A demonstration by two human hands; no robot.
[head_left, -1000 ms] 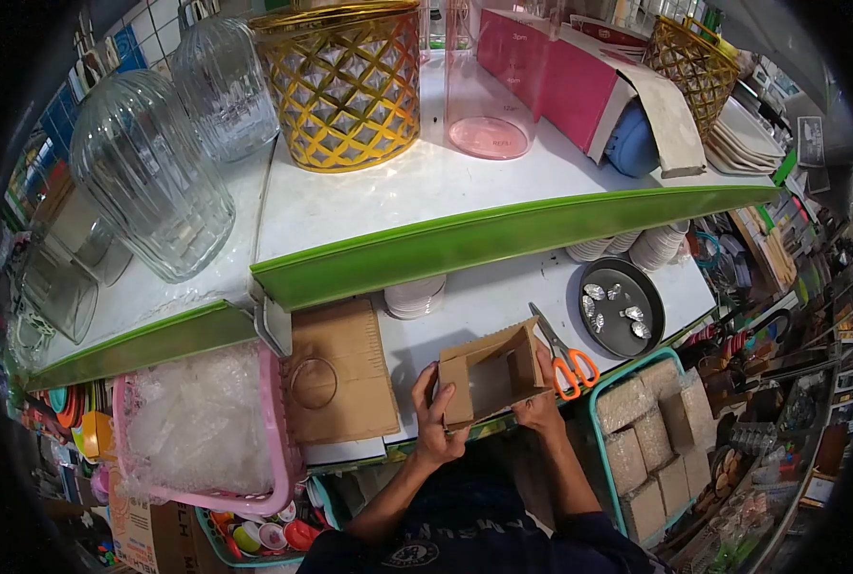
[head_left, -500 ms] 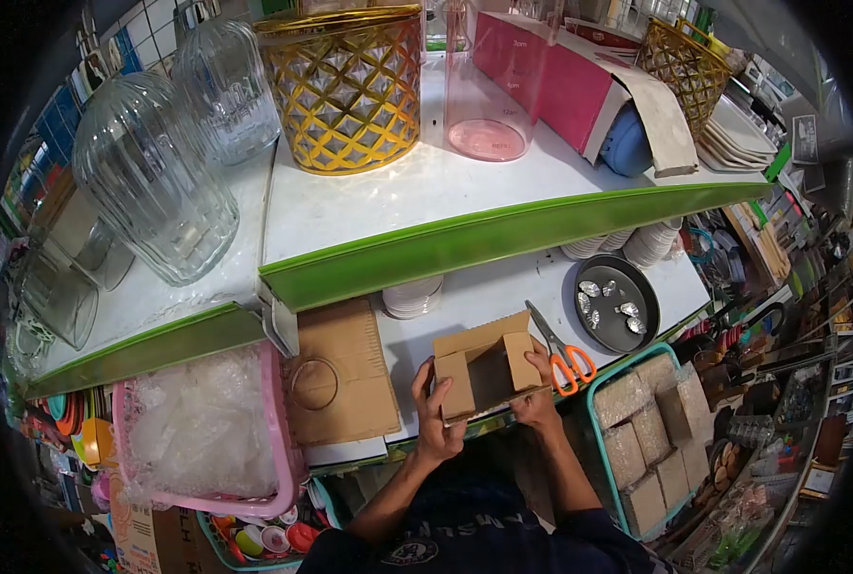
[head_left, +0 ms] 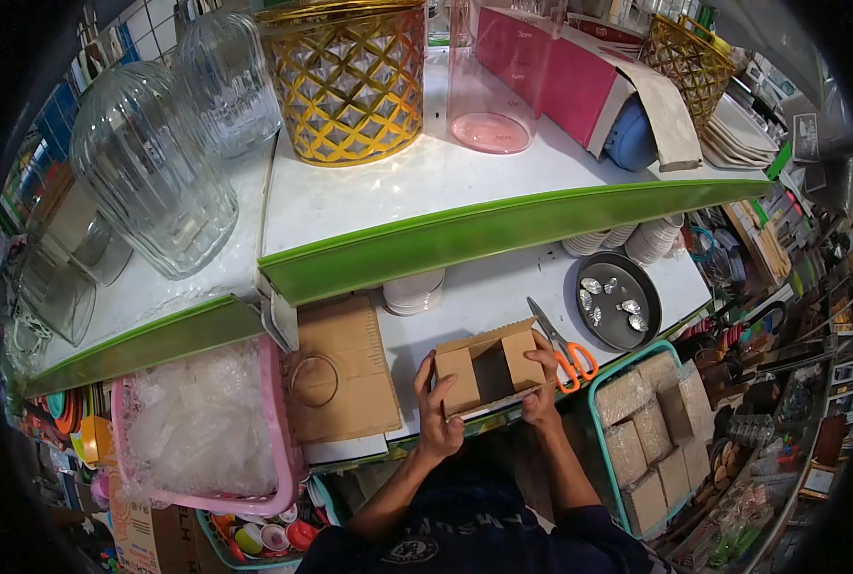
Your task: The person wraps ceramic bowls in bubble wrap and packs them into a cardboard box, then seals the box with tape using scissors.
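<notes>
Two hands, left (head_left: 439, 413) and right (head_left: 542, 394), grip opposite sides of the small cardboard box (head_left: 457, 380); even, gentle pressure would keep its walls square.

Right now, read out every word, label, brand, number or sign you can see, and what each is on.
"3pm", on the clear bottle; its other marks are too faint.
Shirt: lettering and crest, too distorted to read whole.
Large carton, lower left: print too small and blurred.
Held cardboard box: no print visible.
</notes>
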